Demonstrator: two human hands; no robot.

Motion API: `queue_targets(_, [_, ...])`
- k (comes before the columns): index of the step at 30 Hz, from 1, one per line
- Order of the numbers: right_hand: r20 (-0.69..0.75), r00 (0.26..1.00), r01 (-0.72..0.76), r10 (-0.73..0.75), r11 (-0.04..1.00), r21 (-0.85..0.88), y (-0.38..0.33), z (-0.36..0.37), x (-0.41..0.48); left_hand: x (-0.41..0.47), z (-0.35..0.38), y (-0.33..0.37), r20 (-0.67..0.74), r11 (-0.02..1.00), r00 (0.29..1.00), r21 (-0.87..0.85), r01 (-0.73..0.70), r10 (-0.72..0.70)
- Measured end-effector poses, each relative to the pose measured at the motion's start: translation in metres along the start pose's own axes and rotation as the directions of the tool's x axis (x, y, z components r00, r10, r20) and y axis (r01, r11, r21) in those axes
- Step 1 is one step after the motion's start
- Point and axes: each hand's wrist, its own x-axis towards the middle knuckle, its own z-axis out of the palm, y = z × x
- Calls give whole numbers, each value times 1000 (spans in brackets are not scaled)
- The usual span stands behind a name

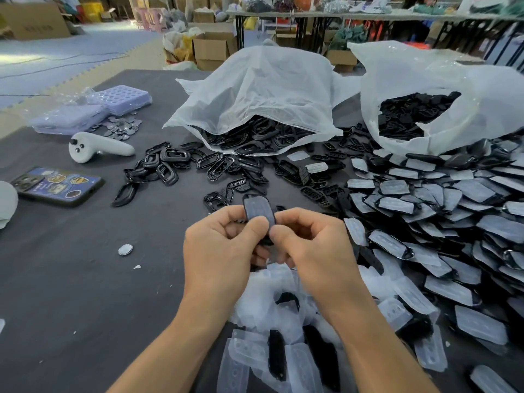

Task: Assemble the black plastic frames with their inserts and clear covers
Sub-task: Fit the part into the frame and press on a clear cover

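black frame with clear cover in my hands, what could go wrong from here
1. The left hand and right hand pinch only the lower end of the black plastic frame with its clear cover, so the upper end may not seat fully.
2. The loose clear plastic covers lie between and beneath the forearms and could get swept aside or crushed.

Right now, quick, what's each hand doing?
Left hand: closed, pinching the small black plastic frame with a clear cover.
Right hand: closed, pinching the same frame.
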Motion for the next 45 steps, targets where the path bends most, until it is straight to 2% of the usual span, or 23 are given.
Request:
queue_targets(2, [-29, 1000, 2, -4, 997, -78, 2, 0, 1, 2, 0, -3, -21, 1000, 1000, 15, -4, 5])
queue_targets(7, [-68, 997, -32, 23, 990, -135, 5, -3, 3, 7, -5, -6, -28, 997, 999, 72, -34, 36])
queue_targets(13, [-68, 998, -23, 8, 973, -230, 6, -7, 4, 17, -14, -7, 17, 998, 998, -3, 55, -55])
queue_targets(17, [-80, 997, -24, 15, 993, -115, 9, -2, 3, 12, -7, -8, 35, 993, 993, -49, 111, -109])
queue_targets(22, [-53, 999, -16, 9, 990, -138, 9, -3, 3, 14, -7, -8, 64, 997, 995, -3, 74, -74])
queue_targets(26, [-57, 995, -84, 78, 992, -97, 9, -2, 4, 14, -7, -13, 9, 989, 999, 139, 42, -44])
queue_targets(30, [-77, 995, -75, 67, 992, -102, 8, -1, 4, 11, -4, -13, -24, 939, 997, 338, -61, 73])
queue_targets(35, [-145, 986, -79, 86, 996, 51, 4, -4, 5, 11, -7, -15, -7, 952, 996, 295, -86, 92])
queue_targets(39, [-95, 992, -78, 84, 994, 72, 3, -7, 6, 15, -10, -16, 153, 953, 988, 296, -65, 20])
queue_targets(41, [-77, 992, -95, 101, 993, 71, 4, -7, 6, 17, -9, -15, 212, 947, 977, 304, -102, 37])
queue_targets(45, [-100, 992, -76, 79, 997, 33, 6, -8, 6, 16, -5, -15, 158, 930, 981, 329, -162, 114])
